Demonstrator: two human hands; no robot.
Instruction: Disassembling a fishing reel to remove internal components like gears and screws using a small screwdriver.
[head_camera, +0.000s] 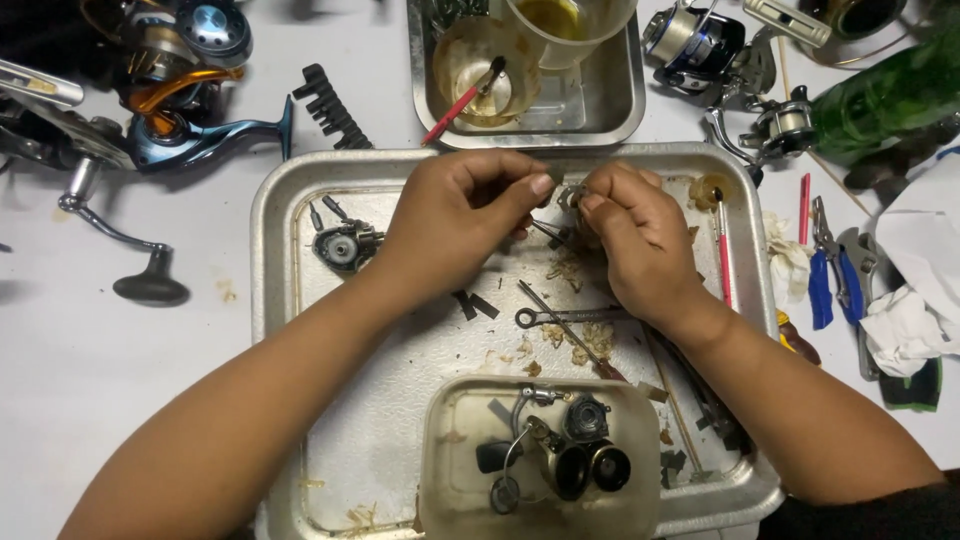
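— So, from your head camera: what are your hands doing?

— Your left hand (455, 215) and right hand (630, 240) meet over the far part of the large metal tray (275, 215). Both pinch one small metal reel part (572, 196) between thumb and fingertips, the other fingers curled in. The part sits up off the tray, right between your two hands.

— And beneath them?

— On the tray floor you have a small wrench (560, 317) lying just beside a thin screwdriver (570, 328), among brownish scraps. A small reel housing (342, 244) lies near your left wrist. A red-handled brush (722, 245) rests along the tray's right side.

— Nearer to you?

— A cloudy plastic tub (440, 470) stands on the tray's near end, holding dark reel pieces.

— Beyond the tray?

— A smaller steel pan (600, 100) carries a cup with another red brush (465, 100). Whole fishing reels (170, 80) lie at your far left; blue-handled pliers (830, 270) and a green bottle (885, 95) lie at your right.
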